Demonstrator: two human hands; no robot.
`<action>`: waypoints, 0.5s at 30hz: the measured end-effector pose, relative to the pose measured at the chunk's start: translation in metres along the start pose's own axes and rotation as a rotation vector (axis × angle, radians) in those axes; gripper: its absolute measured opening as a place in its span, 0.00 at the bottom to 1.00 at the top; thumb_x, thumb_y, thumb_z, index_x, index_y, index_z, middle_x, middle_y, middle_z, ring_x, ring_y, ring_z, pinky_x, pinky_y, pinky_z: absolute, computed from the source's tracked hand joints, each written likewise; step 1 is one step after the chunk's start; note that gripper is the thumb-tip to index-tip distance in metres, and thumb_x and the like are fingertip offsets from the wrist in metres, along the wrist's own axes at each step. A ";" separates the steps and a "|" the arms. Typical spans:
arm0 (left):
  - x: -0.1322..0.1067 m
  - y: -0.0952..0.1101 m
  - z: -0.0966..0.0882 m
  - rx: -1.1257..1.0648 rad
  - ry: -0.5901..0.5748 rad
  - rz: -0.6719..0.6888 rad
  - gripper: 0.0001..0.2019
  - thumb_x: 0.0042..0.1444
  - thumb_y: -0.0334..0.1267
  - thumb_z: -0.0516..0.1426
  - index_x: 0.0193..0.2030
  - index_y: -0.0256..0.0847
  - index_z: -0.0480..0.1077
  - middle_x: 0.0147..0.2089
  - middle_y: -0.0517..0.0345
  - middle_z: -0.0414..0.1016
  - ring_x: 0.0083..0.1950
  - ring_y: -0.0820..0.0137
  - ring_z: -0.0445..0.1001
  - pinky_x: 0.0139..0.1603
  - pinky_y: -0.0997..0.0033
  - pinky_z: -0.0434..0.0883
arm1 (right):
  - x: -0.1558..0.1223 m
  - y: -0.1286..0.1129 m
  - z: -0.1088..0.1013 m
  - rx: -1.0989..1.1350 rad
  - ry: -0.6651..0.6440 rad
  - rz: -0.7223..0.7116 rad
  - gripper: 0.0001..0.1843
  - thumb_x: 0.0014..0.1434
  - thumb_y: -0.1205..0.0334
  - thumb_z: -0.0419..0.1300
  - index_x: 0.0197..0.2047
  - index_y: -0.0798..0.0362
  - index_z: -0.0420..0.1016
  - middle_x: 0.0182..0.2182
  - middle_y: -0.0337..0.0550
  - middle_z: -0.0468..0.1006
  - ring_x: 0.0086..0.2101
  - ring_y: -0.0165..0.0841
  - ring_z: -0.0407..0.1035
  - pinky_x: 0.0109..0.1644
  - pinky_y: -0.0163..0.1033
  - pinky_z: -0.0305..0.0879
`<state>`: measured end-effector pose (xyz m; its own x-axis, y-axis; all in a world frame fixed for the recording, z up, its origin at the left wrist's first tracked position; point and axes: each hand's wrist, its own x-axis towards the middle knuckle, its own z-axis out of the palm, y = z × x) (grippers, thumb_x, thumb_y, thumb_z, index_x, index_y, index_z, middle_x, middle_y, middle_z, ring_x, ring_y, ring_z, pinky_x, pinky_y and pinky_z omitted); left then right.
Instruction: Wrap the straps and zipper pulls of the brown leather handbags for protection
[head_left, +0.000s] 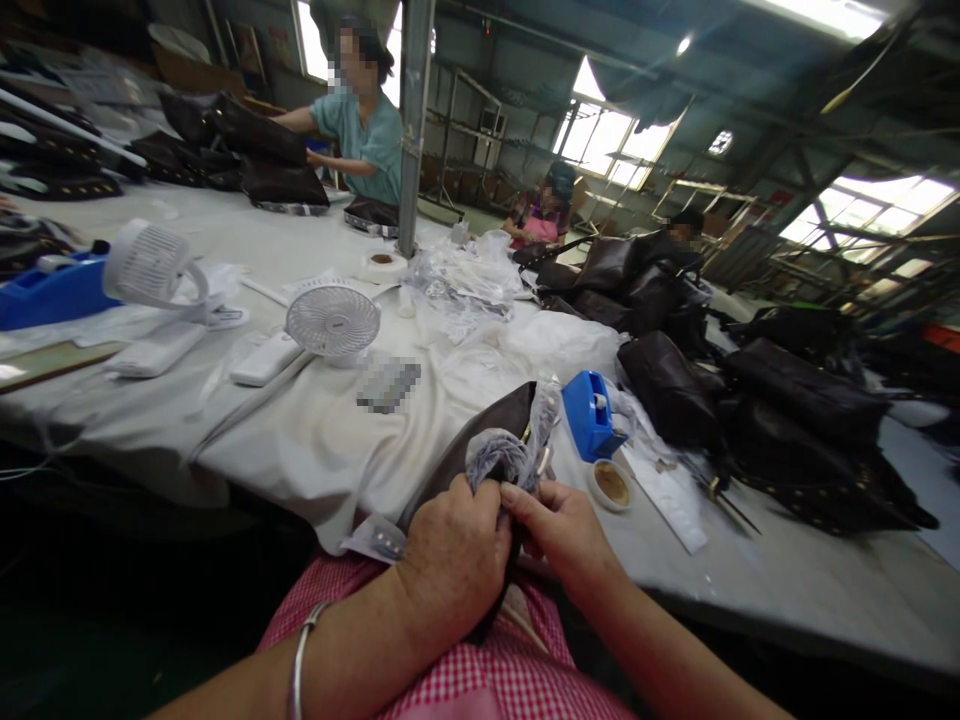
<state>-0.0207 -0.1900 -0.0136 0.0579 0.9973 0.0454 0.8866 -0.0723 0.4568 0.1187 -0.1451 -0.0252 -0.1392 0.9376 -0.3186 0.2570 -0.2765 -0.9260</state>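
A dark brown leather bag (450,452) rests at the table's front edge, against my lap. Clear plastic wrap (495,447) is bunched around a part of it, just beyond my fingers. My left hand (459,545) is closed around the bag's dark edge, its fingertips partly hidden. Close beside it, my right hand (566,530) pinches at the same spot, thumb against the plastic-wrapped part. Both hands nearly touch. A small plastic-covered piece with studs (384,540) lies by my left wrist.
A blue tape dispenser (592,415) and a small dish of brown paste (612,485) stand right of the bag. Two white fans (334,320) are at left. Dark bags (810,440) pile up on the right. A co-worker (364,130) handles bags across the table.
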 end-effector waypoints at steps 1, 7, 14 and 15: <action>0.000 -0.001 0.000 -0.003 0.004 0.003 0.11 0.65 0.37 0.47 0.42 0.40 0.69 0.40 0.46 0.73 0.39 0.56 0.76 0.39 0.58 0.73 | -0.001 -0.001 -0.001 -0.002 -0.014 0.001 0.28 0.45 0.38 0.68 0.21 0.55 0.68 0.13 0.34 0.66 0.15 0.24 0.58 0.17 0.30 0.53; 0.002 -0.007 0.000 -0.016 0.002 0.026 0.12 0.65 0.38 0.46 0.44 0.40 0.69 0.39 0.46 0.73 0.39 0.56 0.74 0.40 0.57 0.72 | -0.006 0.000 -0.006 0.060 -0.050 0.050 0.28 0.44 0.38 0.69 0.21 0.55 0.68 0.14 0.33 0.67 0.14 0.23 0.59 0.17 0.29 0.55; 0.004 -0.010 -0.005 -0.168 -0.020 0.078 0.11 0.65 0.36 0.46 0.44 0.39 0.69 0.39 0.47 0.73 0.40 0.58 0.74 0.43 0.59 0.70 | -0.006 0.006 -0.005 0.079 -0.014 0.059 0.28 0.44 0.39 0.69 0.20 0.55 0.67 0.14 0.33 0.67 0.13 0.23 0.60 0.15 0.29 0.54; 0.004 -0.011 -0.006 -0.192 -0.021 0.082 0.11 0.65 0.36 0.47 0.44 0.40 0.69 0.39 0.47 0.74 0.40 0.58 0.74 0.43 0.60 0.70 | -0.006 0.004 -0.004 0.078 -0.007 0.055 0.28 0.43 0.38 0.69 0.20 0.55 0.66 0.13 0.33 0.67 0.12 0.23 0.59 0.15 0.29 0.53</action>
<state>-0.0331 -0.1852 -0.0133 0.1375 0.9879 0.0718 0.7750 -0.1524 0.6132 0.1244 -0.1508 -0.0260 -0.1332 0.9191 -0.3708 0.1891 -0.3437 -0.9198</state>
